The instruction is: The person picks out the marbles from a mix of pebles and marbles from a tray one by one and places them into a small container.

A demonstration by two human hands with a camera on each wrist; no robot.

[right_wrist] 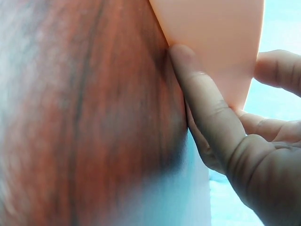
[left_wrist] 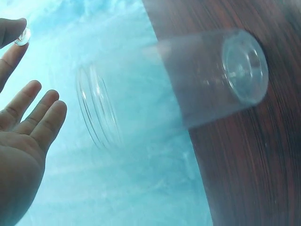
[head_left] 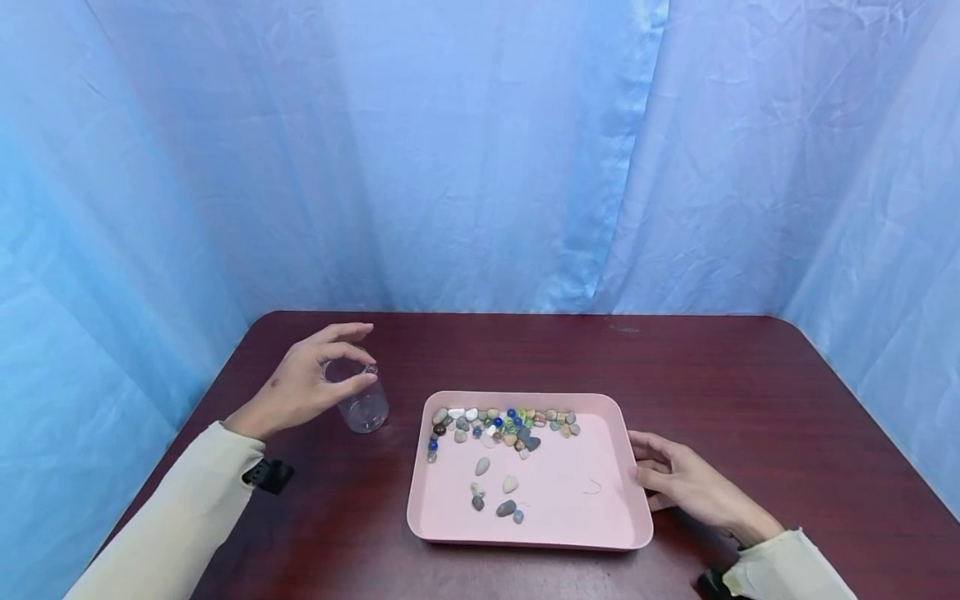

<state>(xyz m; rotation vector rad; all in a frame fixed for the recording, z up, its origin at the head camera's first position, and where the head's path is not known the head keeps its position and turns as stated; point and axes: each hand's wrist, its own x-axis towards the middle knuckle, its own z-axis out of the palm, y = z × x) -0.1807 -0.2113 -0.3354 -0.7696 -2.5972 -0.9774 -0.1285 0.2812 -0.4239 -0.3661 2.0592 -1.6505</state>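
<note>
I have both forearms on my head feed, dressed in matching long sleeves of a plain, pale cream cloth. The left sleeve [head_left: 165, 517] shows at greater length, fairly roomy, with soft folds, and its cuff finishes at the wrist in a slightly wavy edge. I get only a short stretch of the right sleeve [head_left: 791, 571], its cuff edge a little uneven. A black wrist strap [head_left: 268, 475] with a blocky end juts out by the left cuff; by the right cuff I make out another dark fitting [head_left: 716, 583], partly cut off by my frame.
</note>
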